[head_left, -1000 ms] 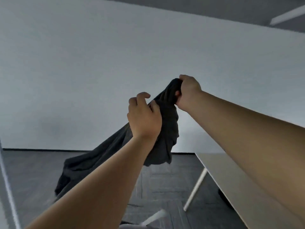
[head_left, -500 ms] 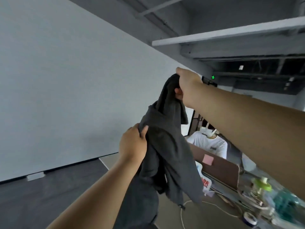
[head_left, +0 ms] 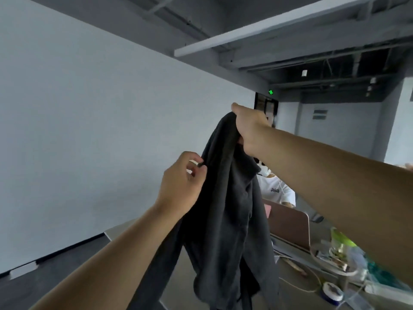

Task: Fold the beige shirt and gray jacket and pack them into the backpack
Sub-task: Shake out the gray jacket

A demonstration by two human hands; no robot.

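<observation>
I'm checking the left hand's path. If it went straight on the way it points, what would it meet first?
The jacket. The left hand points up and right at the jacket's hanging edge, which its fingertips seem to pinch. The right hand holds the top in its grip.

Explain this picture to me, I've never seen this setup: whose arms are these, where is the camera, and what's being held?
No machine: a person wears a wide-angle camera on the head, so you see their own bare arms. The right hand grips the top of a dark gray fabric jacket, holding it up; the left hand pinches its edge lower down. Beneath is a gray table bearing a brownish laptop and a blue-and-white tape roll.
</observation>
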